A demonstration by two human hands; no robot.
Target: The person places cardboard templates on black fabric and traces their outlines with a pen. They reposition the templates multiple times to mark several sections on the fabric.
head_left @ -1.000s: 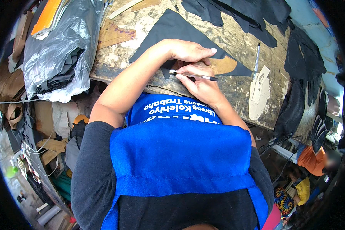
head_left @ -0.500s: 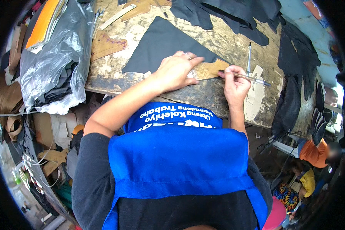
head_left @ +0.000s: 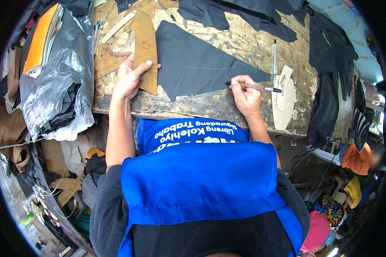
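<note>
My left hand (head_left: 128,82) grips a tan pattern piece (head_left: 145,47) upright at its lower part, thumb across the front. Just right of it, a black sheet of leather-like material (head_left: 201,60) lies flat on the worn wooden table (head_left: 176,109). A thin pale line is drawn on the sheet, running along its right half. My right hand (head_left: 248,98) is closed round a slim pen (head_left: 257,86), whose tip is close to the sheet's lower right edge. A second pen (head_left: 275,60) lies just beyond that hand, beside a pale oblong template (head_left: 282,111).
More tan pattern pieces (head_left: 108,60) and a pale strip (head_left: 118,28) lie at the left. Black scraps (head_left: 261,17) cover the far edge and hang at the right (head_left: 326,51). A clear plastic bag (head_left: 60,98) and an orange-covered pad (head_left: 42,38) stand left. People sit lower right.
My left hand has lifted the tan pattern off the black sheet and carried it left, baring the drawn line. My right hand, still with the pen, has shifted slightly left and nearer.
</note>
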